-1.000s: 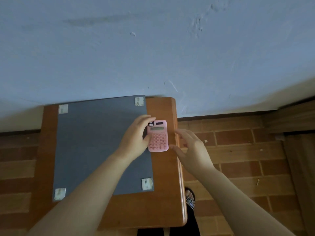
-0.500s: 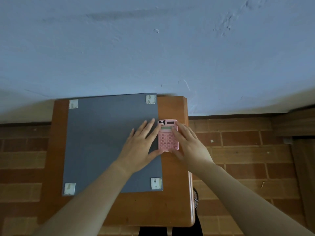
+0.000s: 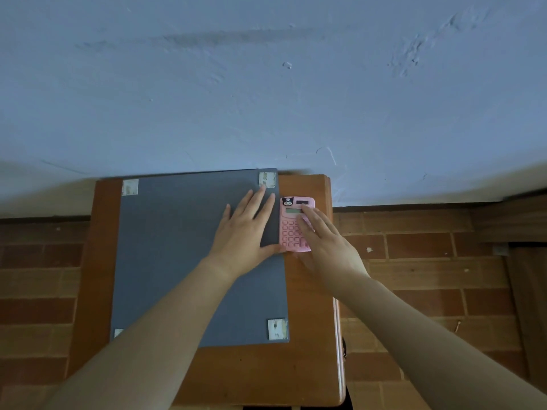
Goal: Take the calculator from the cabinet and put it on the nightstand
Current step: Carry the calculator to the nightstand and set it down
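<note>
A small pink calculator (image 3: 291, 223) with a black cartoon sticker lies flat on the brown wooden nightstand (image 3: 307, 335), near its far right corner, beside a grey mat (image 3: 177, 247). My left hand (image 3: 245, 232) lies flat on the mat with fingers spread, its thumb touching the calculator's near left corner. My right hand (image 3: 325, 241) rests with flat fingers on top of the calculator's right half, covering some keys. Neither hand grips it.
The grey mat has taped corners and covers most of the nightstand top. A blue wall (image 3: 266, 84) stands right behind it. Brick floor (image 3: 429, 276) lies to both sides, and a wooden edge (image 3: 521, 220) shows at the right.
The calculator was held in my left hand a second ago; it now lies on the nightstand. My left hand has opened flat onto the mat and my right hand has come onto the calculator.
</note>
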A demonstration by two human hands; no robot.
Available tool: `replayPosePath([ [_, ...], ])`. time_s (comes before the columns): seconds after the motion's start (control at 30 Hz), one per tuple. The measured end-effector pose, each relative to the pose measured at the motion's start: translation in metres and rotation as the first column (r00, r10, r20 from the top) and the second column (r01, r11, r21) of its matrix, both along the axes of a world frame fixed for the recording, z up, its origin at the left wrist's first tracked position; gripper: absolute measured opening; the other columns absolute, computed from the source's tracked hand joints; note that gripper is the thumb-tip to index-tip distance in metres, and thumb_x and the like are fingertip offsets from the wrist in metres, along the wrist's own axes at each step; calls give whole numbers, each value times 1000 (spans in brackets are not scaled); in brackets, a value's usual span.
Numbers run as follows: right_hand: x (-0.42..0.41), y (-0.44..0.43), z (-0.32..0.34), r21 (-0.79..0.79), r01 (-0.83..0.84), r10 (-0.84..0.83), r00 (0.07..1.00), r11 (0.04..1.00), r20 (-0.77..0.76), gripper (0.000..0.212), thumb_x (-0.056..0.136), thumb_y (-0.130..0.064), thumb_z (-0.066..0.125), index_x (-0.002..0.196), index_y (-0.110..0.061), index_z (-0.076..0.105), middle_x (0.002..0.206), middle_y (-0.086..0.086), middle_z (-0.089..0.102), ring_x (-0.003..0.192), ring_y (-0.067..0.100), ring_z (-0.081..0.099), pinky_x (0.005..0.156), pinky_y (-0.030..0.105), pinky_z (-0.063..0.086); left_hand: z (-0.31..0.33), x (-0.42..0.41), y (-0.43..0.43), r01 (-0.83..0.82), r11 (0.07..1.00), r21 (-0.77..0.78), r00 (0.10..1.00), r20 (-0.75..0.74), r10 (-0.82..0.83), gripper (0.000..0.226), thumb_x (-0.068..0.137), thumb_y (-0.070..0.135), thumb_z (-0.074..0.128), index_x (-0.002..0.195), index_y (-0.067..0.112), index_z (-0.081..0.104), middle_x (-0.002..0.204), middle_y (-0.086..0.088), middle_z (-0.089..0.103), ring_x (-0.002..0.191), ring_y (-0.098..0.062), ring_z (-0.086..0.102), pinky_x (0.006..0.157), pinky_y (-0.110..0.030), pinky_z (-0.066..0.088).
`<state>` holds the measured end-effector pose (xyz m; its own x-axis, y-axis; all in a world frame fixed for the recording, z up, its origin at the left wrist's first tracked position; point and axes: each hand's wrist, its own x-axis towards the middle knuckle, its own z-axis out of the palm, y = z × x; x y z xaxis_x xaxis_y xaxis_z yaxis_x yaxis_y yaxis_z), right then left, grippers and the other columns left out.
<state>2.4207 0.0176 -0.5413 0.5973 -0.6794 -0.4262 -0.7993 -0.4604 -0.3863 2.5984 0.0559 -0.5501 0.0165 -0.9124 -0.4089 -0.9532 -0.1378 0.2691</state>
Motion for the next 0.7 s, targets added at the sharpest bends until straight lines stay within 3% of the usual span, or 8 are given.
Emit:
replayPosePath([
  [0.17,5,0,-3,13,65,-65,998,998,23,63,94,-30,45,145,-21,10,156,-8,-3,142,10,-4,103,34,38,1,1,-2,45,996,80,997,55,-49,102,74,67,53,147,19,-1,156,1,-16,143,-21,-9,113,-54,11],
  [0.47,3,-9,-4,-22,84,-84,996,996,-3,59,95,-29,44,145,-20,12,156,-10,-6,142,10,-6,107,32,32,3,-3,-3,45,994,100,998,43,-49,101,76,61,57,147,19,-2,156,0,-15,143,-24,-10,112,-54,13],
  [0.7,10,-16,-10,-43,77,-76,996,996,39,56,94,-26,46,143,-17,20,156,-6,1,143,13,-4,99,35,41,3,-4,-5,28,995,101,999,24,-30,102,75,60,59,147,19,0,156,0,-12,143,-23,-11,112,-55,12],
])
